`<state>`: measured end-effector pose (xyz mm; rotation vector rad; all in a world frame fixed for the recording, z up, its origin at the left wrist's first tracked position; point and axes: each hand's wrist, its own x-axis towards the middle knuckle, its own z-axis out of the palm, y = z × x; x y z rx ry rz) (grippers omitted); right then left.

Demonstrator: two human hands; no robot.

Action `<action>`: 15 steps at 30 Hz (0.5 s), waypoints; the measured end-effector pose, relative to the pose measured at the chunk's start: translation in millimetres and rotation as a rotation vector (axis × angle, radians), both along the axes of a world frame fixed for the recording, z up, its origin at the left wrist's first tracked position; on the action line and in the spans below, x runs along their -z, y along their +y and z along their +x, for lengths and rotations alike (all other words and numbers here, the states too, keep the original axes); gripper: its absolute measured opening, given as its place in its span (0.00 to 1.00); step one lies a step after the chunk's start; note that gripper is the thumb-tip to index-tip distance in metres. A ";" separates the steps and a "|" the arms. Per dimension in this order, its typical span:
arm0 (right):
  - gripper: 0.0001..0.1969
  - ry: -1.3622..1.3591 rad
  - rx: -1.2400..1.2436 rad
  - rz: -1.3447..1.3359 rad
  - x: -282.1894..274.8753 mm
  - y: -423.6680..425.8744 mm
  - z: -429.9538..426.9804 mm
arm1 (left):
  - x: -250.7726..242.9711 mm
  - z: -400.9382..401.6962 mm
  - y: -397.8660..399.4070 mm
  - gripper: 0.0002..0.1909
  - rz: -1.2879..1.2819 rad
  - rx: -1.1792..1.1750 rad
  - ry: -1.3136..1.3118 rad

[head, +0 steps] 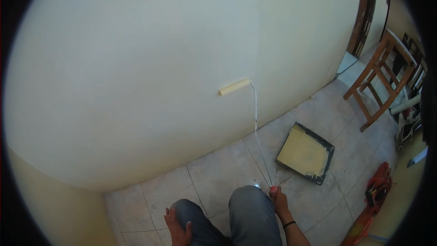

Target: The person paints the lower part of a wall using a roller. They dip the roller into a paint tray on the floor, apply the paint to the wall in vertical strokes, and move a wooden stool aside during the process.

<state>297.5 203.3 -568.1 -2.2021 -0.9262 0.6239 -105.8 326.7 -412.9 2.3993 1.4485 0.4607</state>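
Note:
My right hand (pixel 280 201) is closed around the red handle of a paint roller (pixel 235 87), low in the picture beside my right knee. The roller's long thin metal frame runs up to a pale yellow sleeve, which lies against the cream wall (pixel 153 58). My left hand (pixel 177 228) rests on my left knee, fingers apart, holding nothing. On the tiled floor, ahead and to the right of my right hand, a black paint tray (pixel 333 153) holds pale yellow paint, with dried paint smeared on its rim.
A wooden step stand (pixel 380 82) is at the upper right, near a dark wooden door frame (pixel 362 17). On the right-hand floor lies a red cloth or bag (pixel 379 184) with small items on it. Another wall (pixel 58 205) meets the painted one at lower left.

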 end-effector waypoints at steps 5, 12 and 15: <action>0.17 0.007 0.007 -0.034 48.5 -20.0 -4.5 | -10.4 13.4 -4.8 0.39 -0.043 -0.001 -0.029; 0.16 -0.108 0.031 0.285 -33.1 53.2 29.9 | -7.7 15.3 -1.8 0.39 -0.032 0.001 -0.051; 0.17 -0.177 0.009 0.542 -119.9 114.2 54.6 | 0.4 16.9 3.5 0.39 0.044 0.040 -0.075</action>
